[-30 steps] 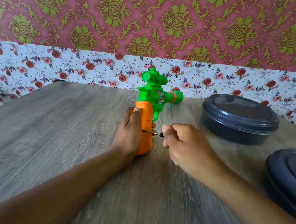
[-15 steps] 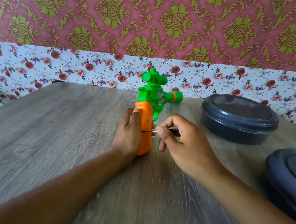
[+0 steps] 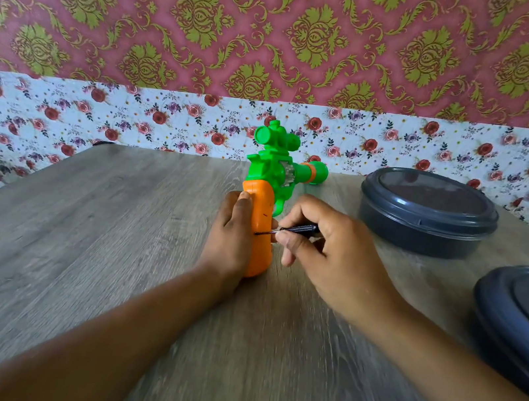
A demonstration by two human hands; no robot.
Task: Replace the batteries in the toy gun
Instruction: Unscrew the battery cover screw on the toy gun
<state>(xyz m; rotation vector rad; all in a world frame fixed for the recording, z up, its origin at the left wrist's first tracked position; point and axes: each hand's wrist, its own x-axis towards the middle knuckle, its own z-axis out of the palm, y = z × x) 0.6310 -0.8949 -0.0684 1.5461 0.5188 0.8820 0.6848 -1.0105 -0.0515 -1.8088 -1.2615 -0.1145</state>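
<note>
Wall: red and gold patterned paper above a white floral band, running along the table's far edge.
Table point(image 3: 76, 240): grey wood-grain top; its far edge meets the floral band, and its far-left corner is rounded. The widest open stretch lies left of the arms, from that corner toward the camera; more bare top lies between the two forearms.
Near container point(image 3: 527, 325): dark grey, round, lidded, cut off by the right border of the view, close beside the right forearm.
Far container point(image 3: 427, 214): same kind, near the far right edge of the table, just right of the toy's barrel and apart from it.
Toy gun point(image 3: 268, 197): near the middle of the table, toward the far edge. Its orange grip runs toward the camera with the butt resting on the table; the green body sits at the far end with a scope on top, and the barrel with its orange ring points right, toward the far container.
Left hand point(image 3: 230, 233): wrapped around the left side of the orange grip, thumb lying on top.
Right hand point(image 3: 328, 248): fingers curled, pinching a thin dark screwdriver point(image 3: 289, 230) near its handle.
Screwdriver tip: touches the right face of the grip, shaft roughly level and crosswise to the grip.
</note>
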